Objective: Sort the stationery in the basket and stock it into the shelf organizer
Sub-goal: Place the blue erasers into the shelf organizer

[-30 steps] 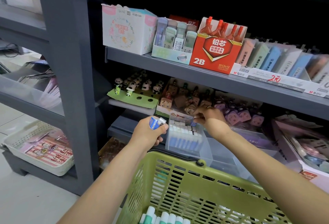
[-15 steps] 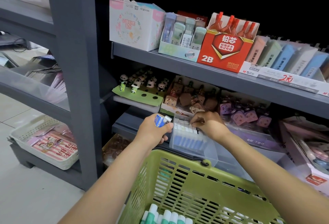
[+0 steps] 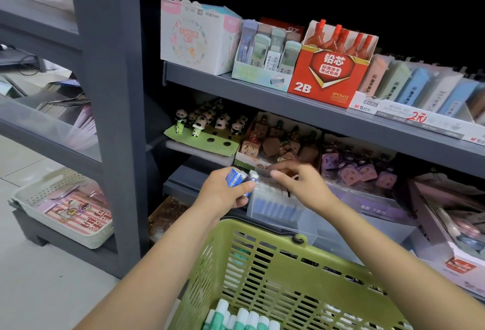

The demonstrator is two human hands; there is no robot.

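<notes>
- The left hand (image 3: 223,193) is closed around a few small blue-and-white erasers (image 3: 237,178), held just left of the clear organizer bin (image 3: 278,207).
- The right hand (image 3: 301,185) reaches over the bin's top, fingers curled loosely and spread; whether they pinch anything cannot be told.
- Inside the bin, blue-sleeved erasers stand in a packed row (image 3: 273,205).
- The green basket (image 3: 275,264) sits just below both forearms, with green-and-white stick items (image 3: 241,319) lying at its near end.
- On the shelf above stands a red 2B lead box (image 3: 328,77).
</notes>
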